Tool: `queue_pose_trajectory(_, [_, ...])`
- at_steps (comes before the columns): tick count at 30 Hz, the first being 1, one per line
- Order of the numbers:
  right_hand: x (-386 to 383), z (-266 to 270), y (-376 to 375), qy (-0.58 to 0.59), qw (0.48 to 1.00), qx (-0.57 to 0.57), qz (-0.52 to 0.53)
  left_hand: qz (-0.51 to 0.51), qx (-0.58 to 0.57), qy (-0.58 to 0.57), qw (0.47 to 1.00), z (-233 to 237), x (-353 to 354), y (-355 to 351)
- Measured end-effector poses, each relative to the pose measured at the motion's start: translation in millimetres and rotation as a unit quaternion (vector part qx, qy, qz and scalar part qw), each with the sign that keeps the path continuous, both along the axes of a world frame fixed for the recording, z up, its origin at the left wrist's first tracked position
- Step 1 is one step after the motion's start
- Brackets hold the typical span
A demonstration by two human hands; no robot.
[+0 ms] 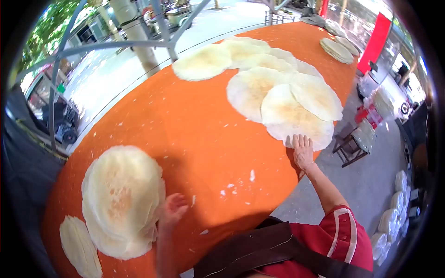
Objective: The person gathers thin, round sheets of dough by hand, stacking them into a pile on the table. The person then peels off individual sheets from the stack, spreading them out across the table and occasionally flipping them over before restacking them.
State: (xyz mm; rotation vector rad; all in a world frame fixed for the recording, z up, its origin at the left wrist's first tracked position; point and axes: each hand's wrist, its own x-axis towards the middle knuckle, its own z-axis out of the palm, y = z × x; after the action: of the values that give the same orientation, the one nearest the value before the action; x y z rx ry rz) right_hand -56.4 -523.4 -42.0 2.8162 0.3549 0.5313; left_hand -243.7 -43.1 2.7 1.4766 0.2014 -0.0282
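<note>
Through the head camera I saw a long orange table (199, 134) running from 7 o'clock up towards 1 o'clock, scattered with pale crumbs (252, 175). The left hand (172, 208) sat low in the view at about 6 o'clock, open with its fingers loosely curled, resting against the 3 o'clock edge of a stack of round flatbreads (123, 194); it gripped nothing that I could see. Just beside that stack, at its 7 o'clock, a single flatbread (79, 248) lay flat on the cloth. The right hand (302, 150) was stretched out towards 3 o'clock, palm down and fingers fairly wide, pressed on the near rim of the nearest flatbread (296, 120) at the table's edge, holding nothing closed in it. That flatbread overlapped a spread of further flatbreads (250, 90) fanning away towards 12 o'clock, well apart from the stack by the left hand. Far off at 1 o'clock a second small pile of flatbreads (336, 50) lay on the table. A red sleeve (343, 231) with white stripes covered the right upper arm, and a dark strap (259, 250) crossed the chest at 5 o'clock. Beyond the table at 3 o'clock stood a wooden stool (352, 146), and at 4 o'clock white bagged bundles (394, 217) lay on the ground; a grey metal frame (116, 44) crossed at 11 o'clock.
</note>
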Motion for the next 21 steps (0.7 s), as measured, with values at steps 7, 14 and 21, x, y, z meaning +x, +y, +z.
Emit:
queue_pose_trajectory(7, [42, -7, -53, 0.014, 0.990, 0.125, 0.067, -0.027, -0.330, 0.130, 0.935, -51, 175, -174])
queue_pose_trajectory(14, [97, 82, 23, 0.084, 0.931, 0.355, -0.009, 0.058, -0.376, 0.184, 0.906, -59, 303, -253])
queue_pose_trajectory(21, [132, 73, -11, 0.048, 0.883, 0.444, 0.143, 0.097, -0.191, 0.079, 0.974, -56, 328, -266])
